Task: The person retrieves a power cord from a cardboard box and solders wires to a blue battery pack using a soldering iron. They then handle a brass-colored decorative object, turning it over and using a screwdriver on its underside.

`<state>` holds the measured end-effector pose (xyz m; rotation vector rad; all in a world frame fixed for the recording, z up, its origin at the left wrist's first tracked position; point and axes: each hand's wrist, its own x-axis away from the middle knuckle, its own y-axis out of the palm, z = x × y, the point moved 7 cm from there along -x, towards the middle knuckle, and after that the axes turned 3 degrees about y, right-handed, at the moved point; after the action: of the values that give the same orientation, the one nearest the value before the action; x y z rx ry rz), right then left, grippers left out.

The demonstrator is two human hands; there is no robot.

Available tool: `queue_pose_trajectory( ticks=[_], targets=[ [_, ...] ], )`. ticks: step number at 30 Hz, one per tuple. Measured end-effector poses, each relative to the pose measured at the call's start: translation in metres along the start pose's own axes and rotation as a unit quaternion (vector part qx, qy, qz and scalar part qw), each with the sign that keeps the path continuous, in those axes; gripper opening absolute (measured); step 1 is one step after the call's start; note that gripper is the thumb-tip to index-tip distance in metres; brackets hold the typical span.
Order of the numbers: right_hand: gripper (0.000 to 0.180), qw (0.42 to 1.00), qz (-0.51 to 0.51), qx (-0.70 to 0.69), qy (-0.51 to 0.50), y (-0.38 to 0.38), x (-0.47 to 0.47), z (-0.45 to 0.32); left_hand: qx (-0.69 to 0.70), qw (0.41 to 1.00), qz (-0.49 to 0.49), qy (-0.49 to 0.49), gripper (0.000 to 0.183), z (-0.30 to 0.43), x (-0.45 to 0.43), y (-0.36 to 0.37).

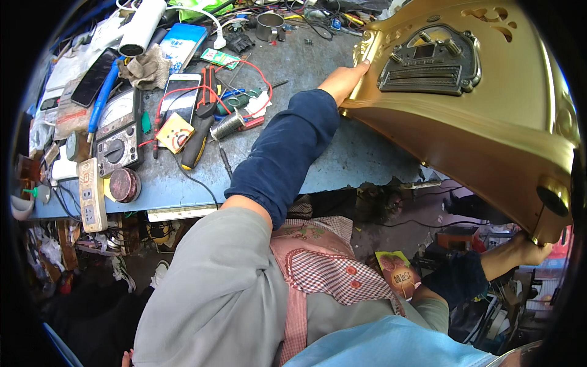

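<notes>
A gold-coloured retro radio cabinet [509,101] with carved corners and cut-out scrolls fills the upper right, tilted, partly over the bench's edge. Its dark metal control panel [426,64] has knobs, a small display and a slotted strip. My left hand [346,80] grips the cabinet's moulded left edge, thumb on top and fingers hidden behind it. At the lower right, my right hand [523,252] holds the cabinet's bottom corner near a round gold fitting [552,195]; its fingers are partly hidden.
The blue workbench [330,176] bears an analogue multimeter [117,137], a power strip [91,195], a solder spool [228,125], pliers [208,89], a screwdriver [197,142], a metal cup [269,26] and phones [180,98]. Red and black leads cross it. Another person's shoes [123,274] show at lower left.
</notes>
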<state>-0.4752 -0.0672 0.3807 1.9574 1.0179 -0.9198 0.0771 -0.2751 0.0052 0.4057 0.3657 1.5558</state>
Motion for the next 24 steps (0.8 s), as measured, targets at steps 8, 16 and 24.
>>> queue_pose_trajectory(
  ticks=[8,16,24],
  targets=[
    [0.048,0.999,0.023,-0.004,0.031,0.028,0.010,0.013,-0.253,0.956,0.151,0.011,0.089,0.024,0.067,-0.002],
    [0.048,0.997,0.019,-0.030,0.070,0.056,0.003,0.038,-0.281,0.947,0.153,0.032,0.088,0.020,0.114,0.001],
    [0.048,0.988,-0.050,-0.054,0.136,0.083,-0.073,0.106,-0.383,0.909,0.164,0.019,0.087,0.026,0.116,0.001]
  ],
)
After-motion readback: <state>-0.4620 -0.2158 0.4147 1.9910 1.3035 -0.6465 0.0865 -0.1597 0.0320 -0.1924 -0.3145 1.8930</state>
